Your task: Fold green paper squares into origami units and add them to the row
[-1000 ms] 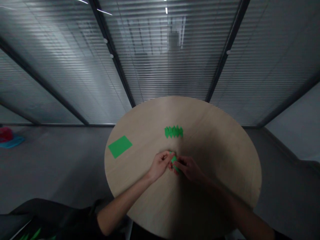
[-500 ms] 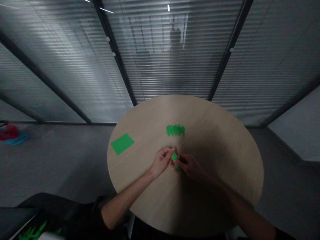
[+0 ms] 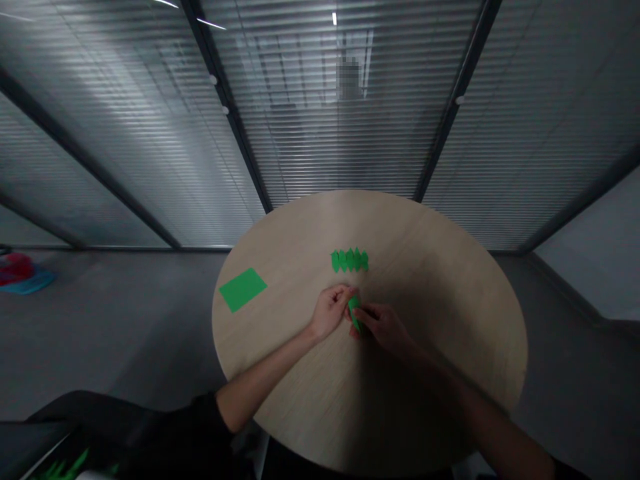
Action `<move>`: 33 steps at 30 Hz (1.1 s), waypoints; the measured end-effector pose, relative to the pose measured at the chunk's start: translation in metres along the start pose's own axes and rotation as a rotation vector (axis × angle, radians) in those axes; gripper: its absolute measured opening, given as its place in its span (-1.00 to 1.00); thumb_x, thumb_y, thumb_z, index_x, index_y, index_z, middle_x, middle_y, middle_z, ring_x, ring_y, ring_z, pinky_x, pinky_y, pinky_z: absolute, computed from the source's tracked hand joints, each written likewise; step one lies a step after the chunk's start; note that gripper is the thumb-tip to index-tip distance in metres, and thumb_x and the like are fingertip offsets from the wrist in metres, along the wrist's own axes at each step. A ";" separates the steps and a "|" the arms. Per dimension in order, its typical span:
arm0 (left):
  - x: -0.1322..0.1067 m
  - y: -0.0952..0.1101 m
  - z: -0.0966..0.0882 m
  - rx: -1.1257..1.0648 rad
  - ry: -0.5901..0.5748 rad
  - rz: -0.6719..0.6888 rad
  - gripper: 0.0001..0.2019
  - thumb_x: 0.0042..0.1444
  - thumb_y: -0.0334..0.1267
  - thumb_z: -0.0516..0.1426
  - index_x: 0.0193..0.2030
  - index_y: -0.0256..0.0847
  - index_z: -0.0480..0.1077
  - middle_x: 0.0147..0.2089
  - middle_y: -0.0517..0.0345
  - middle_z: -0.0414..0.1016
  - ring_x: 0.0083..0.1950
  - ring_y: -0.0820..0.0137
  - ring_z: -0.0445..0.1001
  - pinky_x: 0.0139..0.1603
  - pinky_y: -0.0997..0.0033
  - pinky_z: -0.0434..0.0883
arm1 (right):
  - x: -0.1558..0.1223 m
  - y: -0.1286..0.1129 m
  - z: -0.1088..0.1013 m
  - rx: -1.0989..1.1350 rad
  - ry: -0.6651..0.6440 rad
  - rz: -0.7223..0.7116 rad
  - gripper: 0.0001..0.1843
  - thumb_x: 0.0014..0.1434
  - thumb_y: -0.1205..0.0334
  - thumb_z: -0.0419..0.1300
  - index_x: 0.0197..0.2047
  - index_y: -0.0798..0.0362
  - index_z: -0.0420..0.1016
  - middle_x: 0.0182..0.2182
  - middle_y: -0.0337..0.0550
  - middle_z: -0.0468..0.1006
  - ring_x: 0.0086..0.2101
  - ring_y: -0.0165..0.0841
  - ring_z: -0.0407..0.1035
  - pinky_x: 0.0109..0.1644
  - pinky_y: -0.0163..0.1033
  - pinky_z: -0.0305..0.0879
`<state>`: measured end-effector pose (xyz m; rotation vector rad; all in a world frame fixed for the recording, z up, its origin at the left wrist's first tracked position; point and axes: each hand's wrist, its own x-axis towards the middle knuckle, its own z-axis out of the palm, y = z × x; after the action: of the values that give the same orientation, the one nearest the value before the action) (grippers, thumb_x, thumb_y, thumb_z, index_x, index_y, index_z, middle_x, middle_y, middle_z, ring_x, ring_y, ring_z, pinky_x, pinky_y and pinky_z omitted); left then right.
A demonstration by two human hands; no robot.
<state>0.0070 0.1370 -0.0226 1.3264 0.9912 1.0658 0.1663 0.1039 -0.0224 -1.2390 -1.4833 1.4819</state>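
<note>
Between my hands is a narrow strip of folded green paper [image 3: 355,311], tilted, just over the table. My left hand [image 3: 332,309] pinches its upper end between thumb and fingers. From the other side, my right hand [image 3: 383,323] grips its edge with the thumb on top, and some of its fingers are hidden beneath. Beyond my hands lies a zigzag row of small folded green paper pieces [image 3: 349,260]; whether they are joined I cannot tell. A flat green paper sheet [image 3: 243,290] rests at the table's left side.
The round wooden table [image 3: 300,227] stands close to a glass wall with blinds [image 3: 310,147]. A red and blue object [image 3: 23,272] lies on the floor at far left. At the lower left, green pieces [image 3: 65,467] show beside a dark chair-like shape [image 3: 100,420].
Both hands have shifted slightly, the left one up and to the right. The folded paper strip now stands a little steeper and appears narrower. The row and the flat sheet stay put.
</note>
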 end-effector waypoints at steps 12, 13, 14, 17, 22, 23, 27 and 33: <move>-0.009 -0.003 -0.002 -0.032 -0.116 -0.029 -0.51 0.17 0.23 0.21 -0.42 -0.21 0.32 -0.64 0.26 0.42 -0.66 0.48 0.40 -0.62 0.55 0.28 | -0.001 -0.009 -0.003 0.067 -0.109 -0.039 -0.55 0.18 -0.18 0.24 -0.39 0.08 0.52 -0.46 -0.13 0.54 -0.44 -0.36 0.38 -0.32 -0.25 0.31; -0.010 -0.001 -0.001 -0.023 -0.100 -0.019 -0.51 0.16 0.22 0.21 -0.43 -0.21 0.32 -0.64 0.27 0.41 -0.66 0.50 0.39 -0.62 0.55 0.28 | -0.001 -0.008 -0.004 0.067 -0.118 -0.022 -0.55 0.17 -0.19 0.26 -0.38 0.08 0.53 -0.46 -0.12 0.55 -0.44 -0.36 0.38 -0.33 -0.25 0.30; -0.011 0.001 0.000 -0.014 -0.084 -0.010 -0.51 0.17 0.21 0.22 -0.44 -0.21 0.32 -0.64 0.28 0.39 -0.65 0.51 0.37 -0.61 0.56 0.28 | -0.001 -0.007 -0.005 0.065 -0.127 -0.005 -0.54 0.16 -0.20 0.26 -0.38 0.08 0.52 -0.46 -0.12 0.55 -0.45 -0.36 0.38 -0.33 -0.25 0.30; -0.013 0.005 0.001 -0.002 -0.077 -0.007 -0.51 0.18 0.21 0.21 -0.44 -0.22 0.32 -0.63 0.30 0.36 -0.65 0.53 0.34 -0.60 0.56 0.27 | -0.002 -0.005 -0.007 0.063 -0.156 0.025 -0.54 0.14 -0.20 0.29 -0.39 0.08 0.52 -0.48 -0.13 0.55 -0.48 -0.38 0.37 -0.36 -0.26 0.28; -0.013 0.005 0.000 0.011 -0.030 0.006 -0.50 0.18 0.21 0.20 -0.45 -0.22 0.31 -0.62 0.29 0.34 -0.62 0.52 0.33 -0.56 0.54 0.27 | -0.004 -0.007 -0.007 0.064 -0.181 0.048 -0.54 0.15 -0.17 0.30 -0.41 0.11 0.54 -0.47 -0.11 0.57 -0.49 -0.40 0.38 -0.37 -0.28 0.28; -0.013 0.004 -0.001 0.021 -0.011 0.012 -0.50 0.18 0.21 0.20 -0.45 -0.22 0.31 -0.62 0.30 0.33 -0.62 0.52 0.32 -0.55 0.54 0.27 | -0.005 -0.008 -0.006 0.051 -0.181 0.066 -0.52 0.16 -0.19 0.28 -0.42 0.12 0.54 -0.48 -0.10 0.58 -0.50 -0.39 0.39 -0.38 -0.28 0.28; -0.011 0.002 -0.002 0.029 -0.013 0.001 -0.50 0.19 0.22 0.19 -0.45 -0.22 0.31 -0.62 0.29 0.33 -0.61 0.53 0.32 -0.56 0.55 0.25 | -0.006 -0.010 -0.006 -0.018 -0.166 0.076 -0.49 0.20 -0.21 0.24 -0.46 0.11 0.53 -0.52 -0.08 0.59 -0.54 -0.40 0.39 -0.42 -0.29 0.28; -0.010 0.001 -0.003 0.003 -0.012 0.005 -0.49 0.18 0.23 0.20 -0.45 -0.21 0.30 -0.62 0.30 0.34 -0.62 0.52 0.32 -0.56 0.54 0.29 | -0.006 -0.007 -0.007 -0.009 -0.205 0.045 -0.53 0.18 -0.17 0.27 -0.41 0.12 0.56 -0.48 -0.08 0.60 -0.51 -0.39 0.40 -0.38 -0.29 0.30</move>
<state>0.0017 0.1276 -0.0218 1.3371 0.9818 1.0592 0.1732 0.1008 -0.0134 -1.1605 -1.6049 1.6759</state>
